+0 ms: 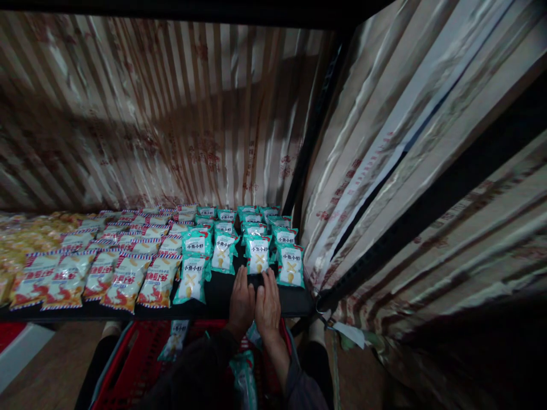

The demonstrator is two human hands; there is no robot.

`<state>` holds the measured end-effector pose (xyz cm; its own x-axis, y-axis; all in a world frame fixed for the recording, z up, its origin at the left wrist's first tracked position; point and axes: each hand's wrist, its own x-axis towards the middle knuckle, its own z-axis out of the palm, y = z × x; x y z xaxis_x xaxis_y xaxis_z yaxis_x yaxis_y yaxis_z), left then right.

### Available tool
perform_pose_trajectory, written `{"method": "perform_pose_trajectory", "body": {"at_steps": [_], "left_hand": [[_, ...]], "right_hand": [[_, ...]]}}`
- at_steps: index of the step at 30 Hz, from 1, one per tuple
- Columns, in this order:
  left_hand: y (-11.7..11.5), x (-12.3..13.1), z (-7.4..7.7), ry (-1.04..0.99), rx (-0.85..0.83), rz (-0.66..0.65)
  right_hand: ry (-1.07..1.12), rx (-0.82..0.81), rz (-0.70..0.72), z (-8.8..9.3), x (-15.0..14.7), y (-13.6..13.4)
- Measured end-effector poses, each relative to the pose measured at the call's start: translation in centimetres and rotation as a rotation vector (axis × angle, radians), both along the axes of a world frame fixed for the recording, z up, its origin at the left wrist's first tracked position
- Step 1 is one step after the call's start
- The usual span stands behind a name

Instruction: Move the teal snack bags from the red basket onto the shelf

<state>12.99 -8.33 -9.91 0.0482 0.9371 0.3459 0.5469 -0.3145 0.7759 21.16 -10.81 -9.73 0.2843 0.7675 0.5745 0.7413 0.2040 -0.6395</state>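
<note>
- The left hand (241,302) lies flat, palm down, on the bare front strip of the dark shelf (222,293), fingers stretched forward and loose, gripping nothing.
- The right hand (268,302) lies just beside it in the same flat, released pose, thumbs nearly touching; its fingertips (270,277) reach the lower edge of a teal snack packet (258,254).
- Both dark sleeves rise from below, over a red shopping basket (141,364) that holds a few more teal packets.
- On the shelf, from left: yellow packets (17,242) at the far edge, then rows of red-and-white shrimp snack packets (123,279), then rows of teal snack packets (213,236) filling the right end.
- Behind the shelf hangs a striped, glossy plastic sheet (171,114); another drapes the right side, crossed by a black frame bar (427,216).
- The only bare shelf surface is the gap under the hands, between the teal packet (191,279) at left and the teal packet (290,265) at right.
- Brown floor (47,370) shows at lower left.
</note>
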Motion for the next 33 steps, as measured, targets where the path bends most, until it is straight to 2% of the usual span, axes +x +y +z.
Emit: {"method": "perform_pose_trajectory", "body": {"at_steps": [5,8,12,19,24,27,31,33], "left_hand": [[-1.6,-1.0,-0.8,0.095,0.067,-0.028],[-3.2,-2.2,-1.3,0.199,0.159,-0.123],[-5.8,-3.9,-1.9,0.354,0.274,-0.237],[-8.7,-6.1,-1.6,0.411,0.292,-0.266],[-10.6,-7.4,-1.1,0.376,0.168,-0.256],[-11.8,-8.2,-1.7,0.353,0.021,-0.275],[-13.5,-9.9,-4.4,0.212,-0.300,-0.163],[-14.5,-11.2,-6.2,0.180,-0.383,-0.142]], "right_hand": [[-0.015,0.015,-0.035,-0.3,-0.5,-1.0],[-0.033,0.010,-0.031,-0.3,-0.9,-1.9],[-0.079,-0.006,0.051,-0.4,-1.7,-3.8],[-0.153,-0.051,0.111,-0.7,-3.1,-6.6],[-0.231,-0.121,0.117,-1.5,-4.3,-7.8],[-0.292,-0.164,0.103,-2.0,-5.2,-8.6],[-0.324,-0.217,0.126,-3.6,-6.4,-9.9],[-0.295,-0.301,0.183,-5.0,-6.9,-10.8]]}}
